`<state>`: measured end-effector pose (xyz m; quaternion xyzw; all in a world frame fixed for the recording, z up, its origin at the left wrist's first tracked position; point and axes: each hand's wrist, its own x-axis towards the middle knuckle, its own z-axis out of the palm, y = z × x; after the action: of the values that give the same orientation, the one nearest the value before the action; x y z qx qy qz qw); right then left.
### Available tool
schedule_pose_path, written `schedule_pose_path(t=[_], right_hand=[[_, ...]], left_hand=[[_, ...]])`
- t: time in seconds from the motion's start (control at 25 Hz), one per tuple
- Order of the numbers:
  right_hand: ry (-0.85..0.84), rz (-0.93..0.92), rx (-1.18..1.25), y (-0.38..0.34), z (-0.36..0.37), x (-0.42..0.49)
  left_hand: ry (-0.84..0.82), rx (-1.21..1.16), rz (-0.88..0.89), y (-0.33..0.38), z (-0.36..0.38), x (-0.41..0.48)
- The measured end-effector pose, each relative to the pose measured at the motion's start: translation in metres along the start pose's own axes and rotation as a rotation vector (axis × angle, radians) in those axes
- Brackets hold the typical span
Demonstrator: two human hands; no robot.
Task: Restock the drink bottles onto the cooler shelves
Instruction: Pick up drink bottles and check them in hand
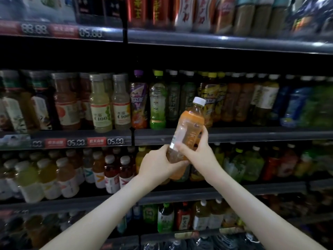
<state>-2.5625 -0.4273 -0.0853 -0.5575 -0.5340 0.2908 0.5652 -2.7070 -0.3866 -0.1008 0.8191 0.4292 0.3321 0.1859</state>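
Observation:
An orange-labelled drink bottle (189, 129) with a white cap is held tilted to the right in front of the cooler, level with the second shelf's front rail (252, 135). My left hand (158, 165) cups its base from below and left. My right hand (197, 150) grips its lower body from the right, thumb across the label. The bottle is in the air, touching no shelf.
The cooler has several shelves packed with bottles: pale C100 bottles (110, 103) on the left of the second shelf, green and yellow tea bottles (158, 101) behind the held bottle, white-capped juices (111, 174) one shelf down, cans (153, 11) on top. Price tags (75, 142) line the rails.

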Motion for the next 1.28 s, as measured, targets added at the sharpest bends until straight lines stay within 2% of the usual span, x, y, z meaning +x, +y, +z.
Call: schedule_pose_path(t=[0.12,0.2,0.32,0.4,0.48,0.56,0.68,0.92,1.28], right_hand=[[0.122,0.097,0.036,0.008,-0.032,0.001],[0.207,0.090,0.130,0.013,-0.063,0.008],[0.413,-0.023,0.142,0.018,-0.118,0.027],[0.545,-0.109,0.096,0.019,-0.154,0.045],[0.609,-0.195,0.093,0.024,-0.190,0.068],[0.597,-0.242,0.079,0.032,-0.216,0.094],[0.527,-0.294,0.004,0.045,-0.238,0.130],[0.283,-0.169,-0.312,0.053,-0.242,0.187],[0.232,-0.050,-0.499,0.061,-0.246,0.216]], left_hand=[[0.054,0.161,0.129,0.025,0.022,0.008],[0.057,0.080,0.220,0.043,0.030,0.026],[0.053,-0.065,0.322,0.070,0.047,0.066],[0.139,-0.059,0.326,0.082,0.064,0.095],[0.272,-0.034,0.285,0.088,0.085,0.127],[0.353,-0.022,0.166,0.090,0.102,0.158],[0.345,0.005,0.017,0.092,0.124,0.194],[0.351,0.143,0.071,0.095,0.143,0.211],[0.350,0.229,0.092,0.090,0.153,0.216]])
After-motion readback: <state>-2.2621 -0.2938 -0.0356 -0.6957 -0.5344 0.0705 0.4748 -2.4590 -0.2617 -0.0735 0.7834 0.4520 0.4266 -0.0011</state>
